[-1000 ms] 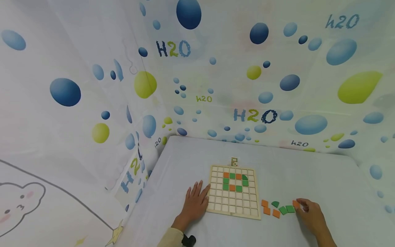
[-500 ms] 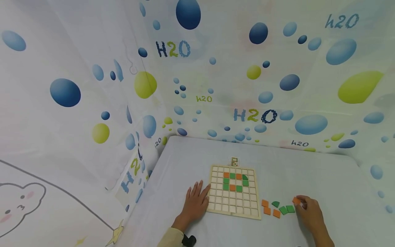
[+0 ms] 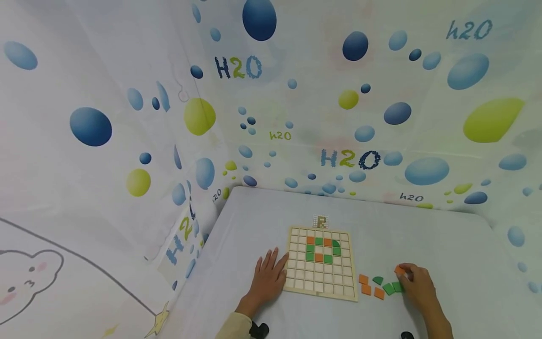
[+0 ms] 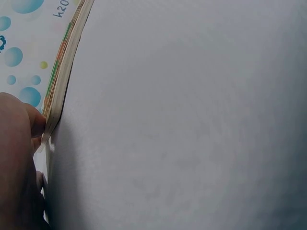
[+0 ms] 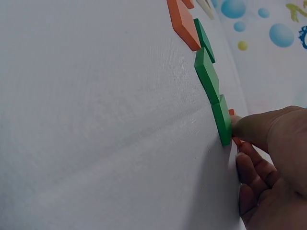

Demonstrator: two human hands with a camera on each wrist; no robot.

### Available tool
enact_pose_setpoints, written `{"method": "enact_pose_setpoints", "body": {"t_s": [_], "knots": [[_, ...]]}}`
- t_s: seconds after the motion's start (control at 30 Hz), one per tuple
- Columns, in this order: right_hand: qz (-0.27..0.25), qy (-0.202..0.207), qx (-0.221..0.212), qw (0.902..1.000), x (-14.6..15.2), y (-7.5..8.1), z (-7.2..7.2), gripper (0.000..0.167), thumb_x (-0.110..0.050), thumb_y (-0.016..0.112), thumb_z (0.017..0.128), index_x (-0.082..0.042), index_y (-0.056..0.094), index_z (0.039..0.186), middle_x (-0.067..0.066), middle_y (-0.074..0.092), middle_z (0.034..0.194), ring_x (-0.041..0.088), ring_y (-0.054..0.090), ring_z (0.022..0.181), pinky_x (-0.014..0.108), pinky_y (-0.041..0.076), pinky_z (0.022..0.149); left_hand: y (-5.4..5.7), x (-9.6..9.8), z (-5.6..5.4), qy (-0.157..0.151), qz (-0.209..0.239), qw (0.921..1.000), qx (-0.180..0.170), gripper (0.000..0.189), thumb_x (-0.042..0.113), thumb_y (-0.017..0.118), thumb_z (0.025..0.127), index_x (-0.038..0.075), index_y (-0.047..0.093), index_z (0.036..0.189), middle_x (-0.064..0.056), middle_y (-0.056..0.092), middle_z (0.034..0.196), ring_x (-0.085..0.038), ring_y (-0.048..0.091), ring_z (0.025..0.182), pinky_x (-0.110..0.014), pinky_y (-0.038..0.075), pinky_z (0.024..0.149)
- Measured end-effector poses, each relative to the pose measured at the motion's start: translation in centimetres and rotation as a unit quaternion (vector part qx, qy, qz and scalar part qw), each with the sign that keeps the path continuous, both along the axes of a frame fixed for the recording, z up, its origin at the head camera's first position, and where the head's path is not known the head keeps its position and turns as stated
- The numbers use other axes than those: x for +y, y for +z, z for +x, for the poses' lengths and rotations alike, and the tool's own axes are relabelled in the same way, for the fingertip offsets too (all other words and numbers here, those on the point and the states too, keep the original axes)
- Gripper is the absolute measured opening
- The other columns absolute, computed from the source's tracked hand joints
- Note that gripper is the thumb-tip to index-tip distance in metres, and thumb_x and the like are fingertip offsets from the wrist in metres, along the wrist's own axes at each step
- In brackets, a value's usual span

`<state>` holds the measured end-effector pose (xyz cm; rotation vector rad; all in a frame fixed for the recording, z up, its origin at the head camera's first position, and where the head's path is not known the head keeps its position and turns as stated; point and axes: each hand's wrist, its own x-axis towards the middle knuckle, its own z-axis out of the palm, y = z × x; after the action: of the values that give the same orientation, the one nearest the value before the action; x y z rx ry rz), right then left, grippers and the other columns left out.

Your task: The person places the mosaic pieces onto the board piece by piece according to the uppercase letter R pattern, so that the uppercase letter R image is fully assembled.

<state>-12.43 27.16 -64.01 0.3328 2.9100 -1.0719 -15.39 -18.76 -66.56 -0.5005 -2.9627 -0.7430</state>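
With straight fingers, the left hand [image 3: 267, 278] touches the wooden grid board [image 3: 301, 274] at its left edge; I would keep this light contact so it does not slide. Further right, the right hand [image 3: 419, 285] pinches an orange tile [image 3: 398, 270] just beside the loose green tiles [image 3: 388, 289]; I would pass it above them, held level. White cloth [image 3: 449, 249] covers the table; the sheet walls [image 3: 313, 113] carry blue and yellow-green drops.
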Motion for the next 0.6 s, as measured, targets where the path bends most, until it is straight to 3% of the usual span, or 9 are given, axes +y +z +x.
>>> {"method": "enact_pose_setpoints", "body": {"t_s": [0.2,0.37,0.43,0.6], "knots": [[0.001,-0.011,-0.012,0.9999,-0.6,0.0,0.1,0.049,-0.020,0.067,0.101,0.009,0.055,0.138,0.031,0.054,0.126,0.041,0.056,0.111,0.050,0.046,0.083,0.1,0.0,0.0,0.002,-0.001,1.0000,0.003,0.050,0.032,0.043,0.112,0.024,0.046,0.161,-0.012,0.032,0.172,-0.037,0.026,0.160,-0.065,0.019,0.125],[0.025,-0.028,-0.030,0.9989,-1.5,0.6,0.4,0.062,-0.033,0.070,0.099,0.007,0.049,0.140,0.039,0.045,0.134,0.058,0.045,0.123,0.069,0.044,0.086,0.2,0.0,0.1,0.002,-0.001,1.0000,0.001,0.050,0.032,0.042,0.112,0.025,0.046,0.161,-0.011,0.031,0.173,-0.037,0.025,0.161,-0.065,0.019,0.125],[0.043,-0.022,-0.032,0.9984,-1.8,1.1,0.5,0.062,-0.037,0.072,0.097,0.007,0.052,0.137,0.043,0.043,0.135,0.064,0.043,0.125,0.074,0.043,0.086,0.2,0.0,0.1,0.000,0.001,1.0000,-0.001,0.050,0.032,0.042,0.112,0.024,0.046,0.161,-0.012,0.031,0.173,-0.037,0.025,0.161,-0.065,0.019,0.125],[0.056,0.017,-0.024,0.9980,-2.9,1.6,0.6,0.054,-0.041,0.076,0.094,0.001,0.063,0.127,0.038,0.054,0.131,0.058,0.053,0.118,0.070,0.044,0.082,0.4,0.0,0.1,-0.001,0.003,1.0000,-0.007,0.050,0.031,0.042,0.112,0.024,0.046,0.162,-0.012,0.031,0.173,-0.038,0.024,0.161,-0.066,0.018,0.125]]}}
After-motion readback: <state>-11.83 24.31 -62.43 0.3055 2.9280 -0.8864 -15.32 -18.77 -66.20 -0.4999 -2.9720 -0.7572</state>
